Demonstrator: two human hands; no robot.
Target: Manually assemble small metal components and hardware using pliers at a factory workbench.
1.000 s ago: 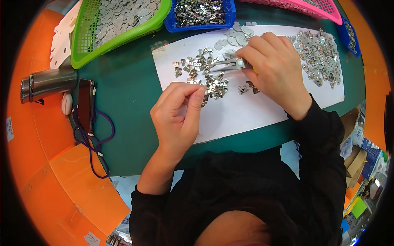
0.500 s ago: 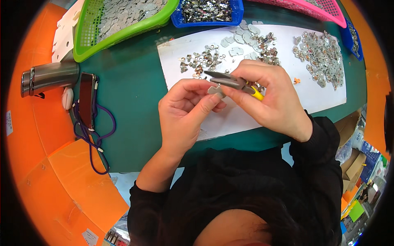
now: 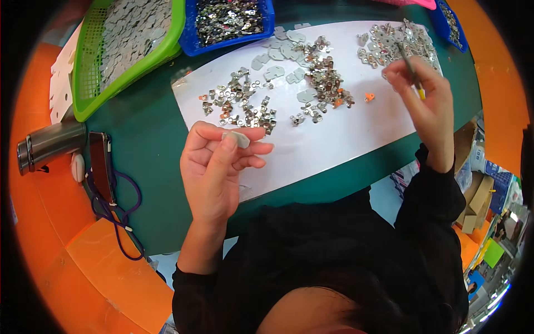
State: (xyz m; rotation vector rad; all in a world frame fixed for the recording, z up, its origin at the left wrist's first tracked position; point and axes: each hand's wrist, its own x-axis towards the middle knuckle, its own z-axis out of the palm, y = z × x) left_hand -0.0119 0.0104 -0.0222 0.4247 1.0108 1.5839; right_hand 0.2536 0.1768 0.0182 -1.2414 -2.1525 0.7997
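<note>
Currently, a small grey plate point(image 3: 241, 140) is pinched between the thumb and fingers of the left hand point(image 3: 210, 162), raised over the near-left part of a white sheet point(image 3: 356, 128) spread on a green table point(image 3: 153, 167). Dark pliers point(image 3: 409, 64) with a touch of yellow are gripped in the right hand point(image 3: 427, 99), its fingers closed around them beside a mixed heap point(image 3: 381, 47) of grey and shiny pieces; whether the pliers' jaws are together or apart cannot be told. Loose metal fittings point(image 3: 261, 116) are scattered in two clusters between the hands, with flat grey blanks point(image 3: 286, 49) strewn toward the far edge. Beyond the sheet, more blanks are held in a green basket point(image 3: 177, 33) and more fittings in a blue tray point(image 3: 225, 44).
</note>
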